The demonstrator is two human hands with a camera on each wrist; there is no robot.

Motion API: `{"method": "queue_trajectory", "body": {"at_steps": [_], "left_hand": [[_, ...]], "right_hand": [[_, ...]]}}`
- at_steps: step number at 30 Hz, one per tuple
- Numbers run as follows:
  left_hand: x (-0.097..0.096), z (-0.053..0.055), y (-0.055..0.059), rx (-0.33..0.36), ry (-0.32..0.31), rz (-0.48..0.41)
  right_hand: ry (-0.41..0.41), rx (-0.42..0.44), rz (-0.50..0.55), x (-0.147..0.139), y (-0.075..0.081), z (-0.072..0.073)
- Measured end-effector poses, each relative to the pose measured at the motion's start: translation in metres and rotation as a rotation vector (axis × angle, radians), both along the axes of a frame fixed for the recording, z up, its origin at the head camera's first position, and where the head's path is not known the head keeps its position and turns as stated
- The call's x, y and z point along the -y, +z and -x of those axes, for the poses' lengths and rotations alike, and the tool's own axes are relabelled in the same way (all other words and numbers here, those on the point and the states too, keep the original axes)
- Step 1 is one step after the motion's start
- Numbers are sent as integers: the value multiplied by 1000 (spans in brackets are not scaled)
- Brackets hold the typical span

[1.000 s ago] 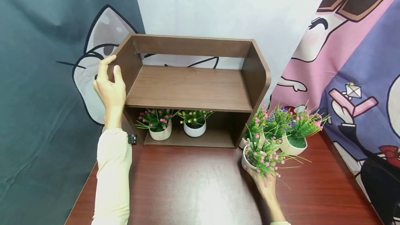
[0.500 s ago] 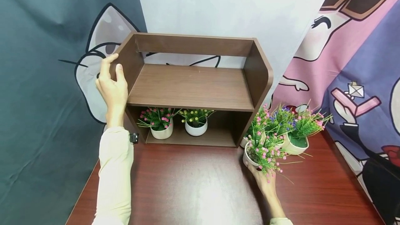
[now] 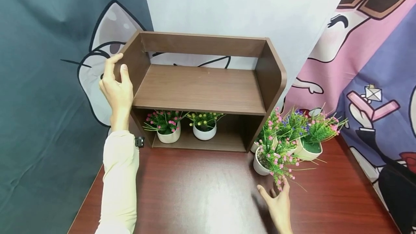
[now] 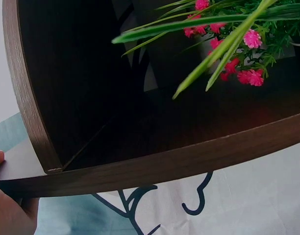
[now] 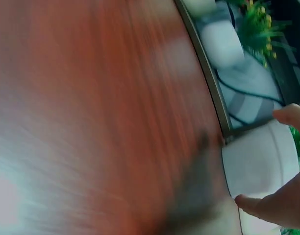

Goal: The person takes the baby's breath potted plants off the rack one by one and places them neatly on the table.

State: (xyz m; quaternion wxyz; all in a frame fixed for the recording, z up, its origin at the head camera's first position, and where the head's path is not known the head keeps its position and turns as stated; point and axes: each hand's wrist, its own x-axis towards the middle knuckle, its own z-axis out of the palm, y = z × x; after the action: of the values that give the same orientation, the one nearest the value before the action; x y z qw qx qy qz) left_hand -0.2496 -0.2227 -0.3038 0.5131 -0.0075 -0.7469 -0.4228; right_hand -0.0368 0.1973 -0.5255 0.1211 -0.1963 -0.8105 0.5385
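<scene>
On the left, my left hand (image 3: 117,91) grips the side panel of a brown wooden shelf (image 3: 198,87). The left wrist view has the panel's edge between its thumb and fingers. A white pot of pink flowers (image 3: 261,165) stands on the table at the shelf's lower right corner, its stems leaning right. Just in front of it, my right hand (image 3: 277,207) is spread with nothing in it. In the right wrist view its fingertips lie near a white pot (image 5: 258,159). Inside the lower compartment sit a red-pink flower pot (image 3: 169,135) and a yellow flower pot (image 3: 204,132).
Several more potted plants crowd beside the shelf's right side, among them a blue-flowered one (image 3: 294,124) and a pink-flowered one (image 3: 310,151) at the far right. The reddish table (image 3: 195,187) reflects a bright light. Printed curtains (image 3: 48,82) surround the table.
My right hand has let go of the pink flower pot and drawn back toward the front of the table. The left hand keeps its grip on the shelf panel.
</scene>
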Motion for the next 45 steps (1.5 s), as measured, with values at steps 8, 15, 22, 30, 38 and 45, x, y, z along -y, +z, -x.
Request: {"method": "queue_trajectory", "body": {"at_steps": [8, 15, 22, 30, 38, 45], "left_hand": [[2, -2, 1, 12, 9, -3], [2, -1, 1, -7, 0, 29], [1, 1, -1, 2, 30, -16], [-1, 4, -1, 13, 40, -7], [1, 0, -1, 7, 9, 12], [2, 2, 0, 9, 9, 26]], "right_hand": [[94, -17, 203, 36, 8, -24], [263, -37, 143, 67, 9, -19], [397, -176, 44, 93, 21, 19], [419, -224, -78, 114, 27, 64], [389, -218, -108, 126, 23, 102], [365, -199, -54, 133, 19, 128]]}}
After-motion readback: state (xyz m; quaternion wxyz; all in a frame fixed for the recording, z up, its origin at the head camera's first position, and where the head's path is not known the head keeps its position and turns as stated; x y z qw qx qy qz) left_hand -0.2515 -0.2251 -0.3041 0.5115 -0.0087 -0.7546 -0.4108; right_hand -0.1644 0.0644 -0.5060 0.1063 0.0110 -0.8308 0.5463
